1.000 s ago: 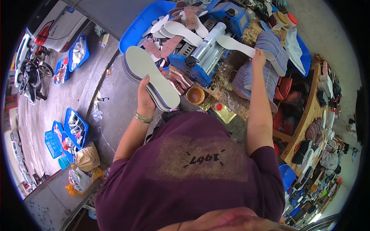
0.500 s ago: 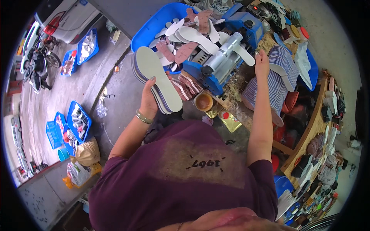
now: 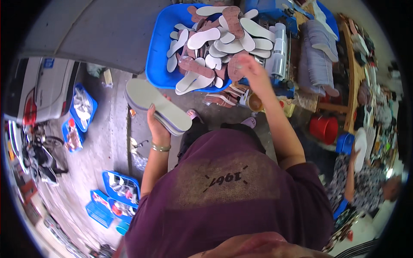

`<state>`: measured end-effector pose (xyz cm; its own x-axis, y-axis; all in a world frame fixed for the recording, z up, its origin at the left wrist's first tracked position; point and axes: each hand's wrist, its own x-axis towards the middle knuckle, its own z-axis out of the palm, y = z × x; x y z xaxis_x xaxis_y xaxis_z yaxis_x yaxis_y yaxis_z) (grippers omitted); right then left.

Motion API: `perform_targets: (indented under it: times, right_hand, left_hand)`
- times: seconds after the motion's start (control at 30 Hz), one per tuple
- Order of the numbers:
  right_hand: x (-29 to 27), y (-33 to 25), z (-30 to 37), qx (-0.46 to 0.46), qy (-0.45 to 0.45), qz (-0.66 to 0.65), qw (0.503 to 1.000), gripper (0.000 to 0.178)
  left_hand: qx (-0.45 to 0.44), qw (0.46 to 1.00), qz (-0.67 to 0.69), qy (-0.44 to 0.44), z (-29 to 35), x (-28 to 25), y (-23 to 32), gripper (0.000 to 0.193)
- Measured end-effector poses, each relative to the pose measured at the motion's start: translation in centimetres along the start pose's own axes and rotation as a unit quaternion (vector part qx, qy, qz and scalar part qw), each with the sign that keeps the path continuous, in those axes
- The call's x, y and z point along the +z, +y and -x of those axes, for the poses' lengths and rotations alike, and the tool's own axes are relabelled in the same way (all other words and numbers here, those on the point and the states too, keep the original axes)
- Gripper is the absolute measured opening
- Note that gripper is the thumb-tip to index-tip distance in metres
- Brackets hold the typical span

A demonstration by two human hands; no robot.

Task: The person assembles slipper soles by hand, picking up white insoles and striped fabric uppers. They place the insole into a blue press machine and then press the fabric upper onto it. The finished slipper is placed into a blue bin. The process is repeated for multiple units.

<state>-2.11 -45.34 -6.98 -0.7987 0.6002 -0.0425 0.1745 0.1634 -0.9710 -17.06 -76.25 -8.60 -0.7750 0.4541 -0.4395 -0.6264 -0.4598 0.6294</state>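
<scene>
A stack of pale shoe insoles (image 3: 159,105) rests in my left hand (image 3: 158,130), its fingers closed around the edge and the thumb on top. My right hand (image 3: 254,74) is over the right side of a blue tub (image 3: 153,71), smeared by motion, so its fingers do not show clearly. Right beside those fingers is a brown insole (image 3: 235,68); whether they touch it I cannot tell. White insoles (image 3: 203,38) and brown ones lie heaped together in the tub. To the right of the tub is a blue machine with a shiny metal roller (image 3: 279,48).
Rows of stacked insoles (image 3: 316,60) stand on the bench right of the machine. A round container of brown liquid (image 3: 255,103) sits below the roller. Further right are a red bucket (image 3: 324,129) and another person (image 3: 359,176) holding a white insole. Smaller blue bins (image 3: 121,187) stand at left.
My view has turned right, and the tub now shows more fully. My right hand has moved left from beside the roller machine to over the tub. My left hand still holds the stack.
</scene>
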Motion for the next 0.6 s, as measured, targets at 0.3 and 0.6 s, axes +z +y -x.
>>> perform_targets:
  times: [0.3, 0.6]
  right_hand:
    - [5.3, 4.2, 2.0, 0.208, 0.034, -0.099, 0.972, 0.037]
    - [9.8, 10.7, 1.3, 0.256, 0.047, -0.128, 0.957, 0.067]
  left_hand:
    - [-0.002, 1.000, -0.015, -0.006, 0.1, -4.8, 6.4, 0.054]
    - [-0.048, 0.968, -0.201, -0.140, -5.4, 2.6, 6.5, 0.046]
